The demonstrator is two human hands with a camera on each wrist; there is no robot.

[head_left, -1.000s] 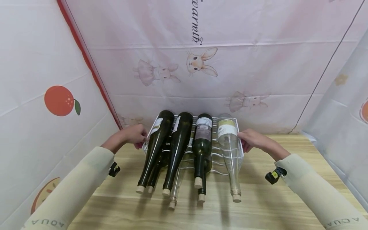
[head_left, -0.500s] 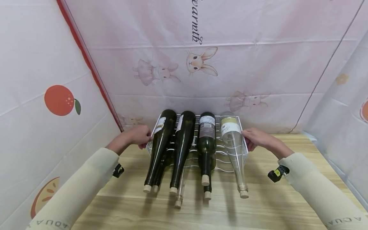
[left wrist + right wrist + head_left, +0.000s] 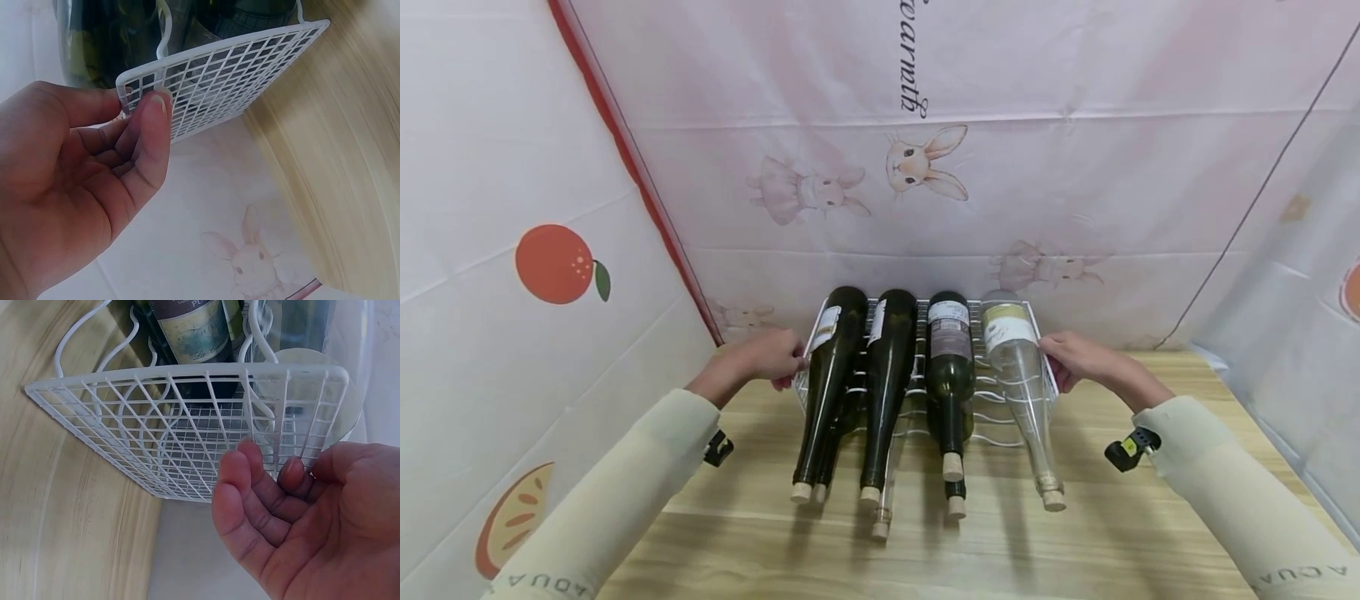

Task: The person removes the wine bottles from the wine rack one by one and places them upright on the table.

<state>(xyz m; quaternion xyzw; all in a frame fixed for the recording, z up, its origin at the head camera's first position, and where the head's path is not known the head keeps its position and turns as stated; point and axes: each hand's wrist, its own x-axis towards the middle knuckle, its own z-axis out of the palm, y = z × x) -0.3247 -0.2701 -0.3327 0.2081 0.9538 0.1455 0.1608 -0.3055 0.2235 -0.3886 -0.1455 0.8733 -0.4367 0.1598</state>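
A white wire wine rack (image 3: 226,45) stands near the back wall with corked bottles lying in two tiers, necks toward me. On top lie two dark bottles (image 3: 835,358), a green bottle with a grey label (image 3: 951,337) and a clear bottle (image 3: 1009,329). Beneath them show a clear neck (image 3: 886,500) and dark necks; most of the lower tier is hidden. My left hand (image 3: 767,354) pinches the rack's left end panel at its edge between thumb and fingers. At the opposite end panel, my right hand (image 3: 1078,357) grips the mesh near its upper corner, fingers curled.
The rack is on a wood-grain tabletop (image 3: 760,550), which extends in front and to both sides. Close behind it hangs a pink printed sheet (image 3: 850,267). A white sheet (image 3: 647,367) borders the left, and another hangs at the far right.
The rack and its bottles have shifted to the right and slightly away from me. Both hands have moved along with it, keeping their grip on the ends.
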